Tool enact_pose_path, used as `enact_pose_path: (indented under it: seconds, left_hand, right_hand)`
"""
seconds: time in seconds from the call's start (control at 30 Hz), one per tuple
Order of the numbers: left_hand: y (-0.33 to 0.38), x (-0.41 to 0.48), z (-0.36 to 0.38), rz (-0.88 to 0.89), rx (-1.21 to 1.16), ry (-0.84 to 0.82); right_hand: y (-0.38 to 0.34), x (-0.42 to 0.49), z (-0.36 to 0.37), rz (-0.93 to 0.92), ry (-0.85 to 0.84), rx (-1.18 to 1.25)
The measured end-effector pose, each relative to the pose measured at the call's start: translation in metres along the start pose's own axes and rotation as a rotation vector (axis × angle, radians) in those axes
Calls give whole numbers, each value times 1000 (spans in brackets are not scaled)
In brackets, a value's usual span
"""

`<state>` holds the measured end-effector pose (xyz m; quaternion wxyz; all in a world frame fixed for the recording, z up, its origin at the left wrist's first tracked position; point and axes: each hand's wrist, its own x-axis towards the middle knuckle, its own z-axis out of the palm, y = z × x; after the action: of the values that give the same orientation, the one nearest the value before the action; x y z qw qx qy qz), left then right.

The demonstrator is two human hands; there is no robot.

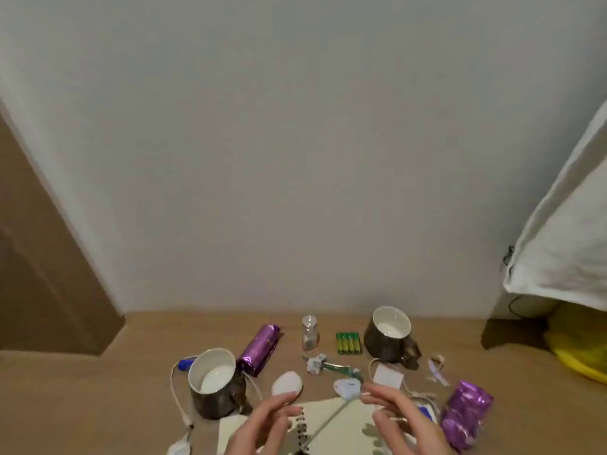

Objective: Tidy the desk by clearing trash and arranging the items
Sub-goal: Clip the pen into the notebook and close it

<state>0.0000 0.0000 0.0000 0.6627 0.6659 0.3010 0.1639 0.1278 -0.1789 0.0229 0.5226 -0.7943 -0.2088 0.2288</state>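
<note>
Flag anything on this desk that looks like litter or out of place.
A crumpled paper wad and a green wrapper scrap lie loose in the middle; the purple foil packet at right looks crushed.

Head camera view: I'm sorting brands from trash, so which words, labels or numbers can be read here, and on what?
No text is clear enough to quote.
Green batteries: label print too blurred to read.
Purple roll: print too blurred to read.
Crumpled purple wrapper: print too blurred to read.
Small clear bottle: no readable label.
Open notebook: no legible writing.

Left hand [262, 425] and right hand [402, 418] hover, fingers loosely spread.
</note>
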Motion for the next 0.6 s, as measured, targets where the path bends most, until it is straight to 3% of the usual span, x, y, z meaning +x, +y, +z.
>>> enact_pose_path:
  seconds: [0.23,0.4,0.6]
  left_hand:
    - [-73,19,0,219,370,-76]
    - [-105,20,0,358,768,-69]
    - [-121,8,7,525,957,2]
  right_hand:
    - [76,16,30,-165,-67,-206]
    - [111,22,48,-215,-119,-509]
    - [122,19,58,-391,-102,-780]
